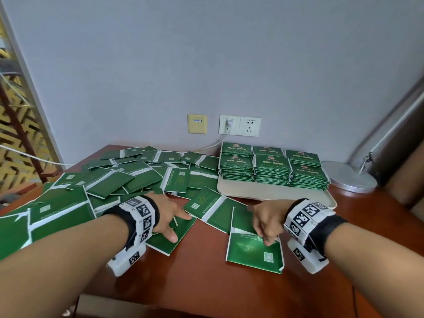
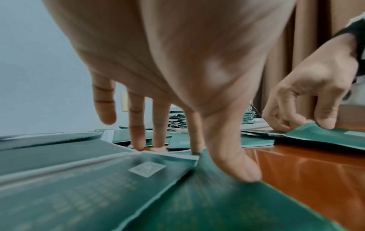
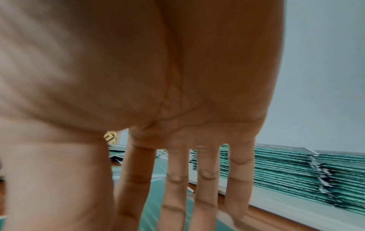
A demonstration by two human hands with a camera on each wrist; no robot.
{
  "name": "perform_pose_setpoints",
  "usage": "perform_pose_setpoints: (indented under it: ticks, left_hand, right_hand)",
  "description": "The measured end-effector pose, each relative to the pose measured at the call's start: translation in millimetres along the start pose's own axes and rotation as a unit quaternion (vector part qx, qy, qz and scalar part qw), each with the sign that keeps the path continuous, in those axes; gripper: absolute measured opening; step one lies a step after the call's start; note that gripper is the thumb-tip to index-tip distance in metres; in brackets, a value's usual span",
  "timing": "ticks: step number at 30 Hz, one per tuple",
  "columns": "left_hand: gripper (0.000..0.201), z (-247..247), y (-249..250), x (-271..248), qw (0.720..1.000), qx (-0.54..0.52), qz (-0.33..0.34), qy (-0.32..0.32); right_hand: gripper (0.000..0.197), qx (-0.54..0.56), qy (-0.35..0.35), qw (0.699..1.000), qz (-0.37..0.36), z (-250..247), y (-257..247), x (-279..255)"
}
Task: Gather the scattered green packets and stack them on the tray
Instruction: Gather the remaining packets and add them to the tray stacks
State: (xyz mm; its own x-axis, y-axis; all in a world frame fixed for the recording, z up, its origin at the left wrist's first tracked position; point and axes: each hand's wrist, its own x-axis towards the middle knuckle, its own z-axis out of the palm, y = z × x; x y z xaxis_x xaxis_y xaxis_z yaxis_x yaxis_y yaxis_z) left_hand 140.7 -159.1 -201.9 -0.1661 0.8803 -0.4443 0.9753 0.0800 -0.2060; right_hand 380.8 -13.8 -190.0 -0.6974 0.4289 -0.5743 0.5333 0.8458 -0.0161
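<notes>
Several green packets (image 1: pixel 114 180) lie scattered over the left half of the wooden table. At the back right a cream tray (image 1: pixel 275 193) carries several neat stacks of packets (image 1: pixel 270 166), also visible in the right wrist view as stacks (image 3: pixel 296 168). My left hand (image 1: pixel 179 227) is spread, its thumb and fingertips (image 2: pixel 195 150) pressing on a packet (image 1: pixel 165 246) at the pile's near edge. My right hand (image 1: pixel 263 237) pinches the far edge of another packet (image 1: pixel 252 253), thumb on top, with that edge slightly lifted (image 2: pixel 302 125).
A round metal lamp base (image 1: pixel 351 177) stands right of the tray. Wall sockets (image 1: pixel 239 126) with a plugged white cable sit behind the table. Bare red-brown tabletop (image 1: pixel 206 283) stretches between my arms to the front edge.
</notes>
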Motion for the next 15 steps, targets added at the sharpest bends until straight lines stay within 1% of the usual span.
perform_pose_setpoints:
  ticks: [3, 4, 5, 8, 10, 12, 15]
  left_hand:
    - [0.064, -2.7, 11.8, 4.4, 0.997, -0.001, 0.017, 0.079]
    - [0.064, -4.6, 18.4, 7.2, 0.995, -0.013, 0.024, 0.099]
    - [0.066, -7.2, 26.6, 10.4, 0.994, -0.024, 0.033, 0.105]
    - [0.080, -13.9, 56.3, 20.6, 0.995, -0.042, 0.058, 0.074]
    - [0.083, -16.7, 74.4, 26.9, 0.996, -0.026, 0.066, 0.050]
    - [0.081, -18.9, 86.7, 32.9, 0.997, 0.000, 0.072, 0.042]
    - [0.071, -26.4, 93.7, 36.7, 0.994, 0.000, 0.094, 0.049]
  right_hand:
    - [0.009, -0.010, -0.004, 1.000, 0.018, 3.2, 0.7, -1.8]
    - [0.008, -0.010, -0.005, 1.000, 0.023, 4.0, 0.2, -2.7]
    - [0.008, -0.008, -0.006, 1.000, 0.029, 4.4, 0.8, -4.5]
    - [0.017, 0.004, -0.007, 0.999, 0.038, 5.6, 7.0, -7.7]
    - [0.022, 0.007, 0.014, 0.999, 0.039, 8.2, 13.5, -13.1]
    - [0.028, 0.008, 0.044, 0.998, 0.050, 14.6, 22.8, -18.4]
    - [0.051, 0.035, 0.089, 0.992, 0.083, 28.4, 41.3, -24.1]
